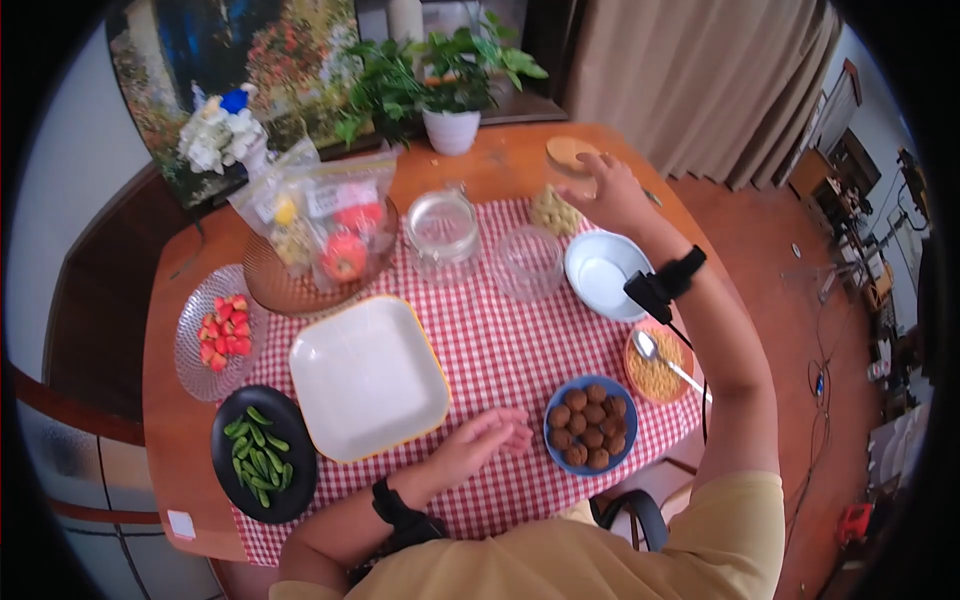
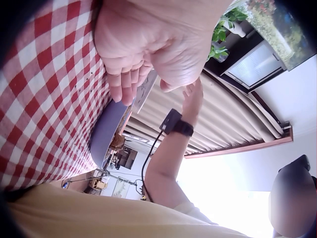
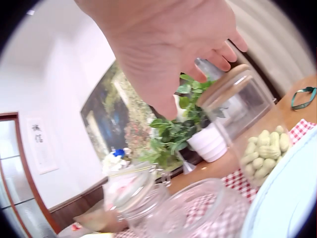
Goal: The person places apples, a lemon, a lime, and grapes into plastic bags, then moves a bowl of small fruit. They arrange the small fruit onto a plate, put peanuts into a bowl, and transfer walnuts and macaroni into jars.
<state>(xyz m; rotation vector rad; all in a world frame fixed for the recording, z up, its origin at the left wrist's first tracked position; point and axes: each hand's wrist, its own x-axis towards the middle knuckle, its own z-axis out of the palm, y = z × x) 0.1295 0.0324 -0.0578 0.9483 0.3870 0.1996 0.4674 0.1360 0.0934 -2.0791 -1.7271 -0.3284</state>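
In the head view my right hand (image 1: 612, 197) is held above a clear jar with a wooden lid (image 1: 570, 153), fingers spread. The right wrist view shows that jar (image 3: 247, 114) partly filled with pale shelled-looking pieces (image 3: 265, 151); the hand (image 3: 173, 54) is close to its lid, and contact cannot be told. My left hand (image 1: 478, 446) rests near the front of the checked cloth, fingers relaxed and holding nothing, left of a blue bowl of round brown items (image 1: 590, 425). In the left wrist view the left hand (image 2: 148, 47) lies palm visible, beside the bowl (image 2: 106, 131).
Around the cloth stand a white square dish (image 1: 370, 380), a black plate of green vegetables (image 1: 262, 495), a glass bowl of red pieces (image 1: 190, 350), bagged items (image 1: 345, 220), a clasped jar (image 1: 443, 235), a clear bowl (image 1: 528, 264), a light-blue bowl (image 1: 605, 275) and a spoon (image 1: 646, 345).
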